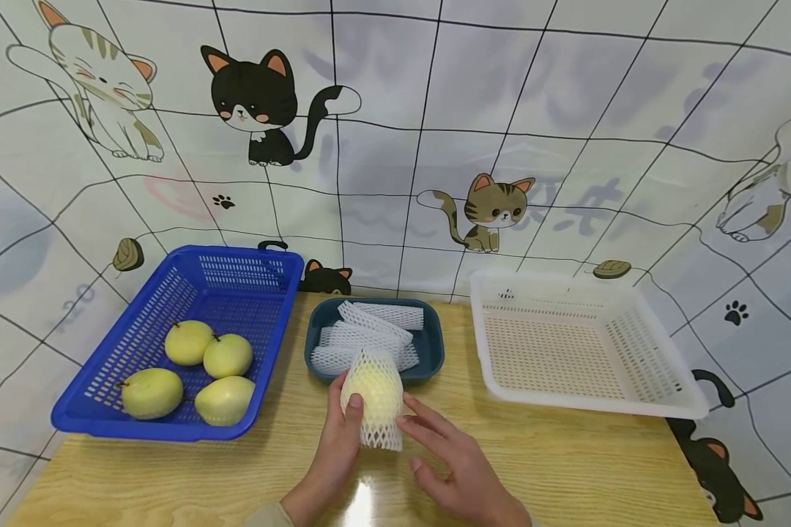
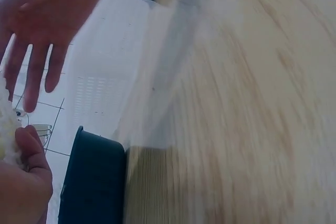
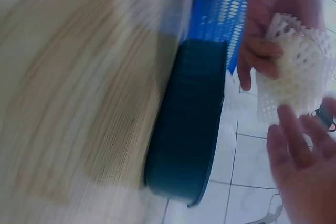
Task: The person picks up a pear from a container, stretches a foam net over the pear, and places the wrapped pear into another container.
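Pear (image 1: 374, 395) sits inside a white foam net (image 1: 384, 439), held by the near edge of the green tray (image 1: 431, 350); left hand (image 1: 335, 438) grips the netted pear from the side, thumb over the mesh; right hand (image 1: 458, 462) holds nothing, fingers spread loosely by the net's other side, contact uncertain; net runs past the pear at both ends; step judged to be seating the net; best done, I think, with a light left grip, right fingertips evening the mesh gently; a hard tug could tear it.
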### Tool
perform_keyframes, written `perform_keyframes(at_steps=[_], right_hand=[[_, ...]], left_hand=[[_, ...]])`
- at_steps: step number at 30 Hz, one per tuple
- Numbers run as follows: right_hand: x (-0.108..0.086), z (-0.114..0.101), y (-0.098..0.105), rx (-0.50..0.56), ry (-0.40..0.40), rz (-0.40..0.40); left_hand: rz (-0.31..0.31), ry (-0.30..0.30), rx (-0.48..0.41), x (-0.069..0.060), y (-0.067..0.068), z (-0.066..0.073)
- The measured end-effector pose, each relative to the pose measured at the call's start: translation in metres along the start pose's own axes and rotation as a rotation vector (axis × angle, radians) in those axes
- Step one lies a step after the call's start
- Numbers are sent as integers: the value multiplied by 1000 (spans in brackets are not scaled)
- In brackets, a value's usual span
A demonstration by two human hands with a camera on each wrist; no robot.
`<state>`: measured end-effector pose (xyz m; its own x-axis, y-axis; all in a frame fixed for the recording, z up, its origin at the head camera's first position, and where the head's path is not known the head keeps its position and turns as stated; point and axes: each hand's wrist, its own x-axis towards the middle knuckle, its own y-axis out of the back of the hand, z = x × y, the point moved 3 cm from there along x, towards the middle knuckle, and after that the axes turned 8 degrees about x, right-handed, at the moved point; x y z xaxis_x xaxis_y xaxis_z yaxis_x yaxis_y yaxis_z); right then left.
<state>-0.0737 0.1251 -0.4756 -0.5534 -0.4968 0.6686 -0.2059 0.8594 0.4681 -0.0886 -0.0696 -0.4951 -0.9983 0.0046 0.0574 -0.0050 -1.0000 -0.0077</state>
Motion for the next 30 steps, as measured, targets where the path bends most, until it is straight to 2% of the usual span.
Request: perform_keyframes(at_steps=[2, 6, 9, 11, 15, 19, 23, 26, 30], right_hand=[[3, 0, 1, 38, -99, 55], [9, 5, 1, 213, -445, 120], [14, 7, -3, 396, -674, 109], [17, 7, -4, 481, -751, 85], [21, 3, -7, 525, -783, 29], [21, 1, -8, 524, -801, 9], [21, 0, -8, 566, -823, 2], [22, 1, -8, 589, -840, 10], [22, 4, -9, 626, -868, 14]], left_hand=[[11, -43, 44, 1, 0, -1], [-21, -121, 80, 0, -2, -1], [-58, -165, 125, -2, -3, -1], [-67, -209, 171, -3, -4, -1], [-36, -337, 318, -3, -4, 0], [42, -461, 491, -2, -4, 3], [110, -563, 626, -2, -5, 4], [127, -628, 680, -2, -8, 5], [100, -653, 737, -6, -11, 7]])
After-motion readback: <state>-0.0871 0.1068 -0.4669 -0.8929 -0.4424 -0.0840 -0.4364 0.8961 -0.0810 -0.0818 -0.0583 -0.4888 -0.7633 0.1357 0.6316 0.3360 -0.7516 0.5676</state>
